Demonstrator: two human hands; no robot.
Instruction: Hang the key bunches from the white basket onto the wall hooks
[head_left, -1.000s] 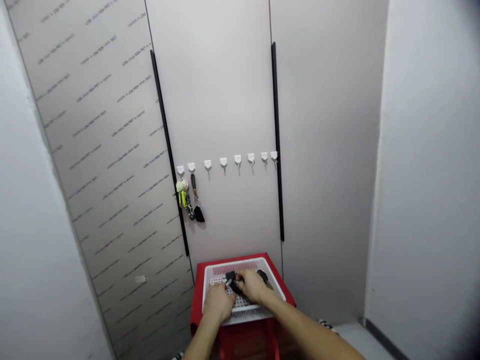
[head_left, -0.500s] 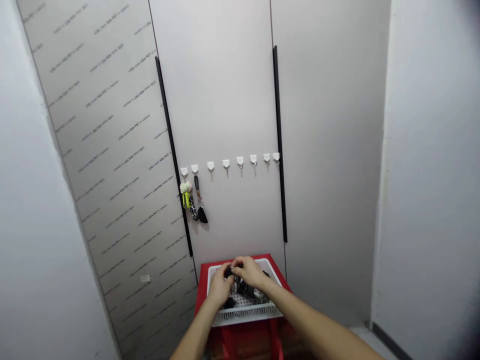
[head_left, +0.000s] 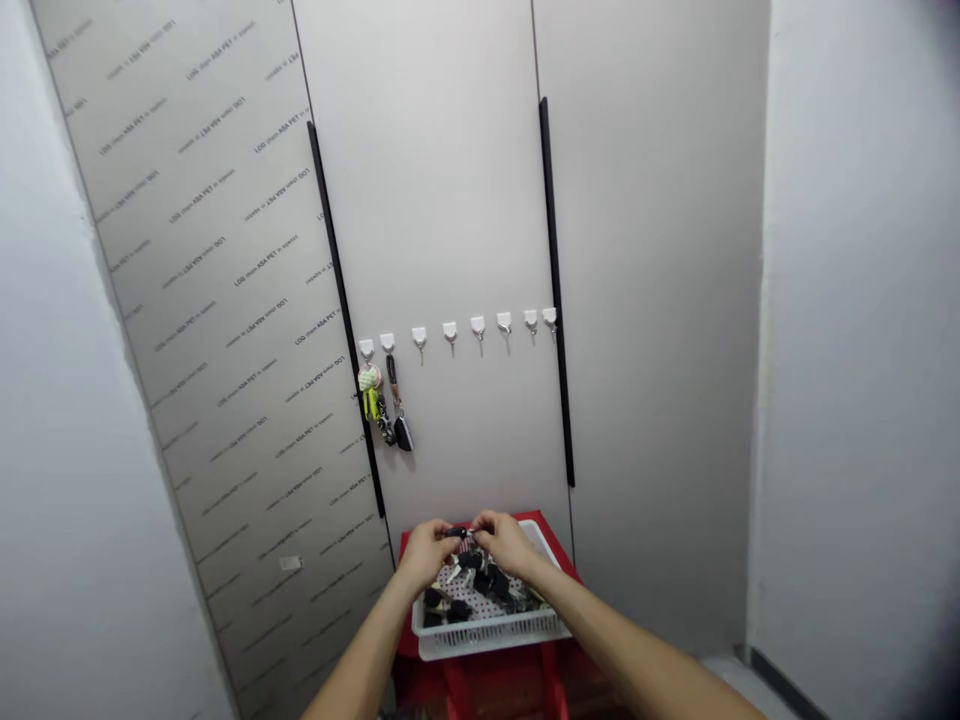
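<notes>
Both my hands are raised a little above a white perforated basket (head_left: 495, 634) that holds several dark key sets (head_left: 491, 585). My left hand (head_left: 425, 552) and my right hand (head_left: 505, 541) are closed in a pinch on the two ends of one black key bunch (head_left: 463, 534) held between them. On the cabinet door above, a row of white hooks (head_left: 478, 324) runs left to right. The two leftmost hooks carry key sets: one with a green and white charm (head_left: 368, 388), one with a black fob (head_left: 400, 420).
The basket rests on a red stool (head_left: 486, 682) against tall grey cabinet doors with black vertical handles (head_left: 556, 290). The left panel wears printed protective film (head_left: 217, 300). A white wall stands close on the right (head_left: 855, 350).
My hands have come up out of the basket, lifting the key bunch, and moved slightly apart. The view has shifted a little.
</notes>
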